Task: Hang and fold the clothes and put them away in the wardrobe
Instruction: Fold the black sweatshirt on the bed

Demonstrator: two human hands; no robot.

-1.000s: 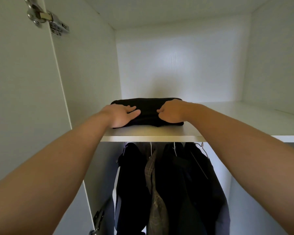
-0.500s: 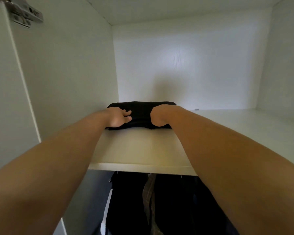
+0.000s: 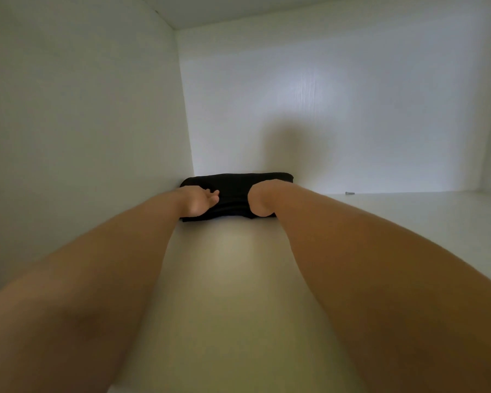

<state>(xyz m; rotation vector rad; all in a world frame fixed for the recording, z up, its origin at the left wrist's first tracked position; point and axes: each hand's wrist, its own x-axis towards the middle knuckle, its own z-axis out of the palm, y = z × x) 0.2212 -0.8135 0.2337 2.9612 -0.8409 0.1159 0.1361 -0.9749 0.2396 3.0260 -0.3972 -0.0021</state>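
Head view: the folded black garment (image 3: 233,188) now sits deeper on the shelf (image 3: 238,279) than a second ago, in its back-left corner. The right hand (image 3: 260,201) hides its fingers behind the wrist, so I cannot tell its grip. The left hand (image 3: 200,199) rests loosely spread on the garment's front-left edge, and the right hand touches its front-right.

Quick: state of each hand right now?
Left hand: open, pressing the folded black garment.
Right hand: against the garment, fingers hidden; cannot tell.

Bare forearms (image 3: 119,265) — left hand (image 3: 200,200) and right hand (image 3: 260,204) ungloved.
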